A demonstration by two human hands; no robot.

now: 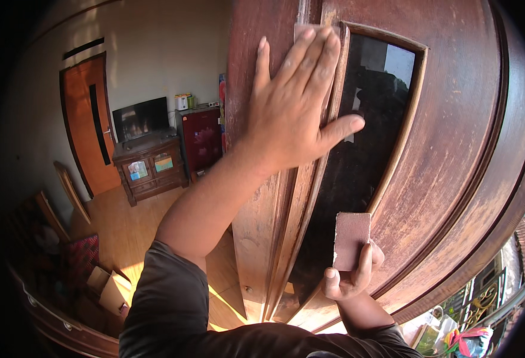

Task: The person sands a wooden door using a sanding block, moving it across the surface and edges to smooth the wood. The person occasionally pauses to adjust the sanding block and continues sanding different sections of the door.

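Observation:
My left hand [295, 101] lies flat against a worn brown wooden door [453, 107], fingers stretched out and thumb spread toward the dark glass pane [364, 131]. Under its fingertips shows the edge of a thin, light-brown piece [301, 27], probably sandpaper; most of it is hidden. Lower down, my right hand [358, 277] grips a small rectangular piece of reddish-brown sandpaper [352, 238] between thumb and fingers, held upright in front of the pane's lower part. Pale, scuffed wood runs along the moulding [420, 77] around the glass.
Through the opening on the left is a room with a dark cabinet [150, 170], a television [140, 119], a small dark-red fridge [201, 137] and an orange door [89, 125]. A cardboard box [116, 292] sits on the floor. Plastic bags [441, 328] lie outside at the lower right.

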